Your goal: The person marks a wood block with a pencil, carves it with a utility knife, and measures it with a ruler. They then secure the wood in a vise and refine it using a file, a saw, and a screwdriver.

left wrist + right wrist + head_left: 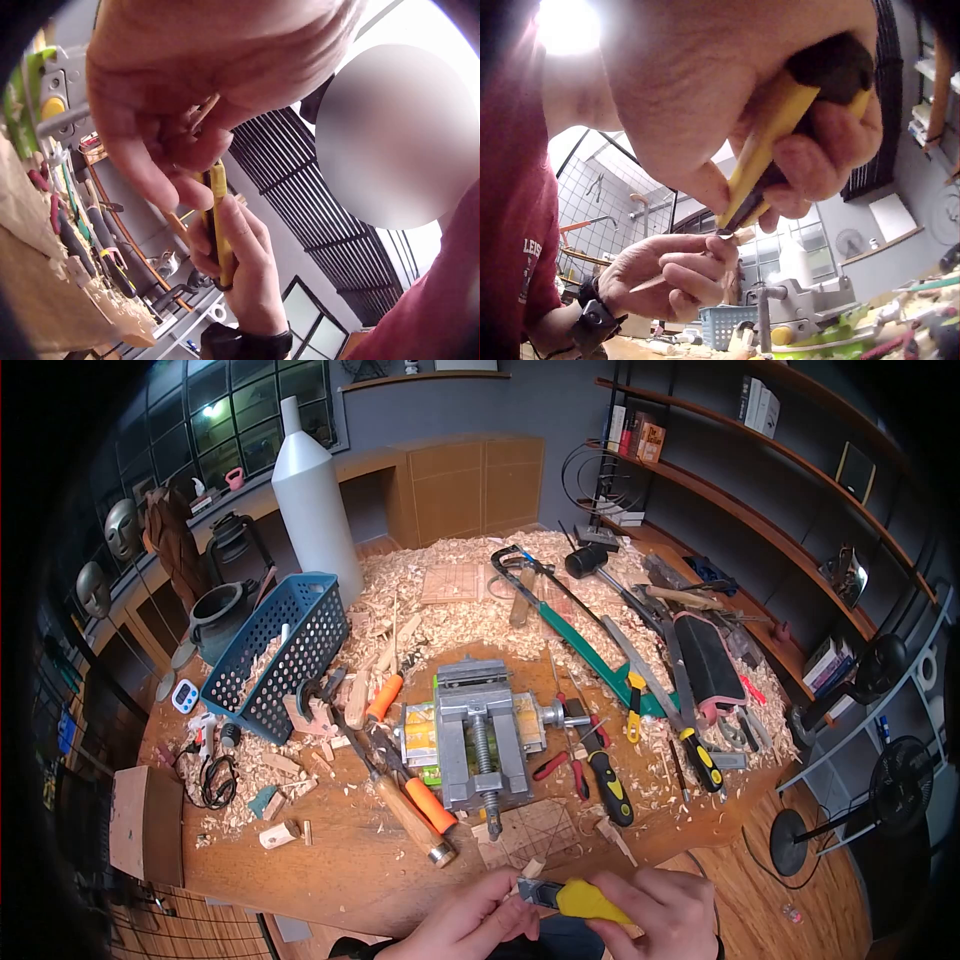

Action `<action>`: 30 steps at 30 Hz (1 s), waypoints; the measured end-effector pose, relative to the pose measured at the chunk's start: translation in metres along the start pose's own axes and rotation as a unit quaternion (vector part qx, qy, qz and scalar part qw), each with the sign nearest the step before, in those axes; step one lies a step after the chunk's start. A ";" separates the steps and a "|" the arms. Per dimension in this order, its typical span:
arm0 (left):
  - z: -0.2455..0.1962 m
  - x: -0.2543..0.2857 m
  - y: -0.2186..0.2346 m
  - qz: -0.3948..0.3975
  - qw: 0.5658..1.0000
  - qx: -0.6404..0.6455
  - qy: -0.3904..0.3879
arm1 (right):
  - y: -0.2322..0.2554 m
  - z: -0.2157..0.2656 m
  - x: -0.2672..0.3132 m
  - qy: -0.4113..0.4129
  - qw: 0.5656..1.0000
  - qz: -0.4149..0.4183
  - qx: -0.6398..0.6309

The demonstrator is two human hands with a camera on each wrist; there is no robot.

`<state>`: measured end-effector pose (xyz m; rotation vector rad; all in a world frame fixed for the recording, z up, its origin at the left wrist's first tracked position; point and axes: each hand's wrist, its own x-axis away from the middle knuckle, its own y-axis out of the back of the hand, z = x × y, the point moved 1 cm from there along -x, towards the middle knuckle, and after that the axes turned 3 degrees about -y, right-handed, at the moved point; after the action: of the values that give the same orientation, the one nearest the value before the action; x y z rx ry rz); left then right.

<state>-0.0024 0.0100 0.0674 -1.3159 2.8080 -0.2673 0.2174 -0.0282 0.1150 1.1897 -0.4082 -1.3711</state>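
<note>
My right hand (665,915) grips a yellow and black utility knife (590,902), its blade end pointing left toward my left hand (470,920). Between the thumb and fingers of the left hand is a small piece of wood (534,868), its tip sticking up beside the blade. In the right wrist view the knife (769,150) slants down to the wood (744,236) at the left fingertips, and a thin length of wood (646,283) shows under the left palm. Seen from the left wrist, the left fingers hide most of the wood.
A grey metal vise (483,735) stands just beyond my hands. Chisels with orange grips (430,806) lie left of it; pliers, a screwdriver (608,788) and saws (590,650) lie right. A blue basket (285,660) stands at the left, and wood shavings (400,590) cover the far tabletop.
</note>
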 end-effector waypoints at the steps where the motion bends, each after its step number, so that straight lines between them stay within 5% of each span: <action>1: -0.001 0.000 -0.001 -0.002 1.000 -0.023 0.011 | 0.000 0.000 0.000 0.002 1.000 0.001 0.000; 10: -0.014 0.000 0.001 0.016 0.983 -0.180 -0.031 | 0.000 -0.001 -0.001 -0.001 1.000 -0.005 -0.003; 18: -0.016 0.004 -0.004 0.001 0.986 -0.164 -0.001 | -0.018 -0.037 -0.006 -0.029 0.999 0.031 0.017; 20: -0.007 0.015 -0.002 0.068 0.986 -0.149 -0.008 | -0.018 -0.086 -0.005 -0.105 0.974 -0.177 0.092; 23: 0.005 0.011 0.009 -0.012 0.995 -0.086 0.044 | -0.015 -0.066 -0.004 -0.110 0.983 -0.120 0.079; 30: 0.007 0.003 0.006 -0.017 0.996 0.070 0.047 | -0.016 -0.027 0.008 -0.071 0.996 -0.048 0.003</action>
<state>-0.0080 0.0104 0.0593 -1.3555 2.7845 -0.5296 0.2336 -0.0210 0.0875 1.1338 -0.4602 -1.5443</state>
